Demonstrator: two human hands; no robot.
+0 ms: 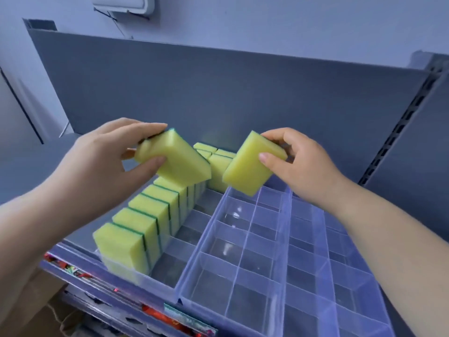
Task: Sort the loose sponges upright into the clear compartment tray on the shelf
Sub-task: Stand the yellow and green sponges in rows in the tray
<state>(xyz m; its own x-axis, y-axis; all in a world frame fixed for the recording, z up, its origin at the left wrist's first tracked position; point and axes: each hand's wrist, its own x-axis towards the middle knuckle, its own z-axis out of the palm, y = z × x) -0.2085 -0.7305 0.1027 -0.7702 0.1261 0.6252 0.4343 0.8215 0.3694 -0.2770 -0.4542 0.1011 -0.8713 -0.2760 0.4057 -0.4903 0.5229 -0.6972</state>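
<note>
both hands carrying sponges over the shelf

i see my left hand fingers gripping a sponge above the filled row; right hand fingers grip another sponge over the clear tray's back edge.

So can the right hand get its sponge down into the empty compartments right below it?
Probably yes. The right hand holds its sponge tilted just above the clear tray, whose nearby compartments look empty. Nothing lies between them; the left hand and its sponge sit off to the side.

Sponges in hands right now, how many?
2. One sponge is in the left hand, over the filled row; another sponge is in the right hand, above the clear tray.
</note>
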